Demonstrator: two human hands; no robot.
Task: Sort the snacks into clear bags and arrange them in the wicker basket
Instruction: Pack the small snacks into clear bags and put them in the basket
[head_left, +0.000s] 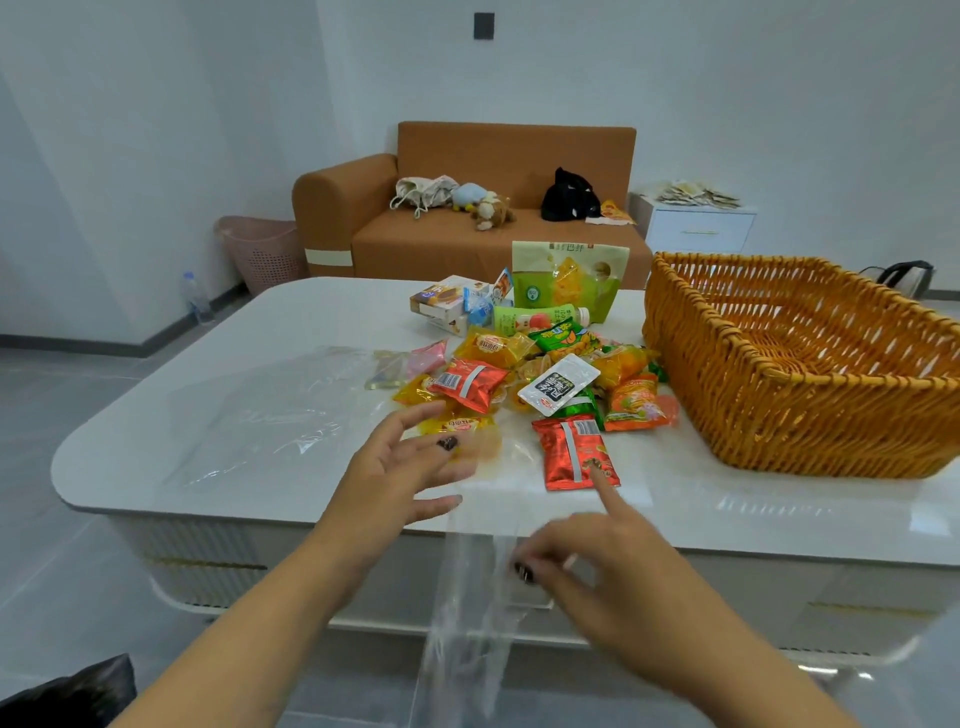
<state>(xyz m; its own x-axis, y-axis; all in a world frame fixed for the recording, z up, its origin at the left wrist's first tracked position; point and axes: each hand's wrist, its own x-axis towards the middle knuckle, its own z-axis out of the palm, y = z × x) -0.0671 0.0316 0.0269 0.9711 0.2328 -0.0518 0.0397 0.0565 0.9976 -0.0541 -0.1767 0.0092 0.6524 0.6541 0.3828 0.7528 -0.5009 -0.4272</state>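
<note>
The left hand (402, 475) is open with spread fingers; the right hand (597, 558) pinches a clear bag (470, 613), its forefinger on a red packet (574, 452) whose label is unreadable.

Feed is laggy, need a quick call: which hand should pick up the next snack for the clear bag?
Left, probably. The left hand is open over the yellow packets at the pile's near edge, while the right hand pinches the clear bag hanging off the table edge, index finger extended toward a red packet.

An orange sofa (488, 218) holds plush toys (483, 205) beside a white cabinet (698, 228) and pink bin (265, 252).
</note>
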